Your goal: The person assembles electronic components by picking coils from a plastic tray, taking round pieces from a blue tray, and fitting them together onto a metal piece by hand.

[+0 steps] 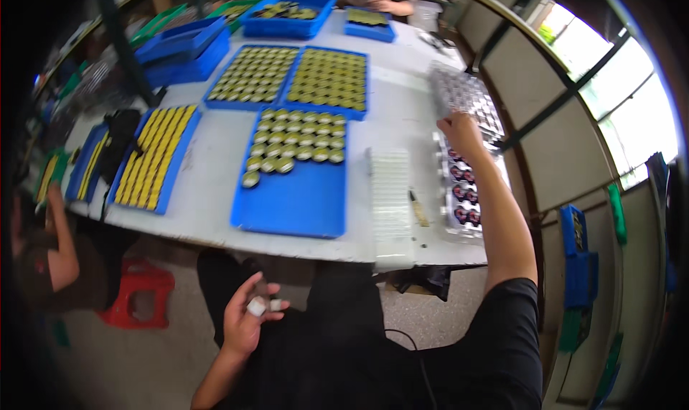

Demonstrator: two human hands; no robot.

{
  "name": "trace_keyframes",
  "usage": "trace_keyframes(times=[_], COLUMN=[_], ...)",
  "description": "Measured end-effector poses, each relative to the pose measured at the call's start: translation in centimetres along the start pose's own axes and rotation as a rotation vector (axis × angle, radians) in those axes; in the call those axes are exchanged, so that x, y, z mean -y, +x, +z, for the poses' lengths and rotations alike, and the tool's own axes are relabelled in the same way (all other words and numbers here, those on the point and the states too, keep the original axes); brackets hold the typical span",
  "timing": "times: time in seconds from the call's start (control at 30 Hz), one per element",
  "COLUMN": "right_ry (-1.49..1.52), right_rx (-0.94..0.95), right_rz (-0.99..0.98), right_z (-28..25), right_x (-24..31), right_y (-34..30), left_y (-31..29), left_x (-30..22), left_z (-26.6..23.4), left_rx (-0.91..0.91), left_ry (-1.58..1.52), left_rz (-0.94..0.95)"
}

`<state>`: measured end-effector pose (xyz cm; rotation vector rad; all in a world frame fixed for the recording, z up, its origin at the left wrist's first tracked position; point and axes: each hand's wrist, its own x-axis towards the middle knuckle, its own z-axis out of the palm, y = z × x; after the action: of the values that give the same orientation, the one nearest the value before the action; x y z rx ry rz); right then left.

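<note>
My right hand [463,133] reaches over the far end of a clear plastic blister tray [446,220], its fingers drawn together; whatever they pinch is hidden. Dark round pieces with red and white faces [459,193] sit in that tray's pockets. Low in front of my lap, my left hand [244,320] is turned up with fingers apart. Small white coverings or pieces [256,306] show at its thumb and a fingertip; I cannot tell which they are. Before me a blue tray [291,209] holds rows of round gold-topped pieces [298,138] in its far half.
Beside the blister tray lie a stack of white strips [391,209] and a small knife-like tool [419,210]. Another clear tray [463,90] lies beyond. Full blue trays [326,80] and a yellow-filled tray [154,159] stand left. Co-workers sit left, near a red stool [143,295], and opposite.
</note>
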<state>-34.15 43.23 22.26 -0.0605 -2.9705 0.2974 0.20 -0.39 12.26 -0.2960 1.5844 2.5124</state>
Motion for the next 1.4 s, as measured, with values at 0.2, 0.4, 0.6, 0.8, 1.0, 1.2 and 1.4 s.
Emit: trace_keyframes(times=[0.2,0.4,0.6,0.8,1.0,1.2,1.4], right_ry=[0.349,0.026,0.07,0.201,0.27,0.579,0.86], right_rx=[0.148,0.094,-0.027,-0.004,0.173,0.247,0.296], right_rz=[-0.51,-0.558,-0.487,-0.534,-0.575,-0.43,-0.743], right_z=[2.4,10.1,13.4,13.0,11.5,9.7,6.2], right_x=[17.2,25.7,26.1,24.9,23.4,22.5,23.7], right_y=[-7.9,-9.9,-10.0,-11.3,-11.3,-13.3,-22.3], left_y=[0.5,-0.8,-1.7,-0.4,0.6,1.3,2.0], left_x=[-0.4,-1.1,-0.5,-0.3,-0.1,-0.3,-1.5], left_z=[-0.5,-2.0,-4.2,-4.1,-3.2,-2.6,-1.6], left_rx=[0.07,0.085,0.016,0.006,0.069,0.119,0.123], left_ry=[-0.077,-0.06,-0.141,-0.193,-0.182,-0.229,-0.305], left_rz=[-0.012,0.059,0.081,0.082,0.063,0.066,0.103])
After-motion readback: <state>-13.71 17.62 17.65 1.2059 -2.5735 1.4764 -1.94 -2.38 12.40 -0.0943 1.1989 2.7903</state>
